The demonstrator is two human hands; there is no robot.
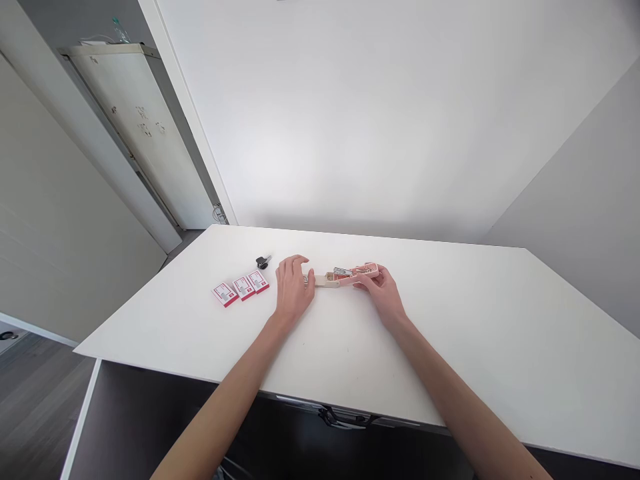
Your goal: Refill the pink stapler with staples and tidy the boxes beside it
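Note:
A pink and cream stapler [329, 279] lies spread wide open on the white table, its metal staple channel showing in the middle. My left hand [294, 283] is closed around the cream end, with thumb and fingers bent over it and partly hiding it. At the other end, my right hand [383, 291] grips the pink part between thumb and fingers. Left of my left hand lie three small red-and-white boxes, the nearest to it being this box [259, 281]. Just behind them rests a black-headed key [263, 263].
The white tabletop [480, 333] stretches well to the right of my hands and meets a white wall [360, 120] at the back. Below the front edge is a dark opening with a black object [345, 419]. A doorway and a pale cabinet [135, 127] stand at the left.

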